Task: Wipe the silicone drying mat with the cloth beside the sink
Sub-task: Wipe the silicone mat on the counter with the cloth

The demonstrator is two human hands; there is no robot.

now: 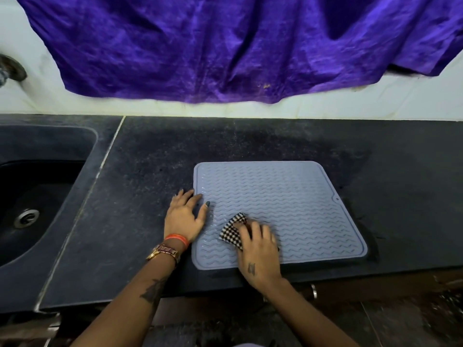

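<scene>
A pale blue silicone drying mat (283, 196) with wavy ridges lies flat on the dark stone counter (155, 159). A black-and-white checked cloth (231, 231) sits bunched on the mat's near left part. My right hand (260, 249) grips the cloth and presses it onto the mat. My left hand (185, 216) rests flat with spread fingers on the mat's left edge, half on the counter. A watch and an orange band are on the left wrist.
A dark sink (32, 204) with a metal drain (26, 217) is set into the counter at the left. A purple cloth (225, 46) hangs over the white wall behind. The counter's front edge runs just below the mat.
</scene>
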